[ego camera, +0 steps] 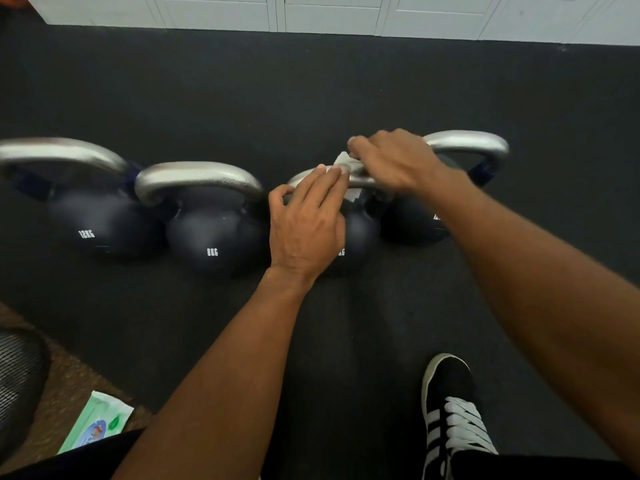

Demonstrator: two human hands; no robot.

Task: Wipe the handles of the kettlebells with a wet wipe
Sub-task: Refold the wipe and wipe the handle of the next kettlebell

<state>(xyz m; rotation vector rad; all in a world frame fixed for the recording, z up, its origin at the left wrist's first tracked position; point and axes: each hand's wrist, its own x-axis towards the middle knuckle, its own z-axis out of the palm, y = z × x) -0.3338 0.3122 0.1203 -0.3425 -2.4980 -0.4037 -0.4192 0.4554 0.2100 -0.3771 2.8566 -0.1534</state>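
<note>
Several dark kettlebells with silver handles stand in a row on the black mat. From the left: a 12KG one (100, 223), an 8KG one (211, 233), a third (360, 233) under my hands, and a fourth (415, 220) whose handle (467, 142) shows past my right wrist. My left hand (306, 220) rests on the third handle's left end, fingers touching a white wet wipe (346, 162). My right hand (394, 161) pinches the wipe against the top of that handle. Part of the wipe hangs below the bar.
A green pack of wet wipes (97, 424) lies on the brown floor at lower left, beside a black mesh object (17, 382). My black shoe with white laces (453, 410) stands on the mat at lower right. White cabinets (329, 12) line the far edge.
</note>
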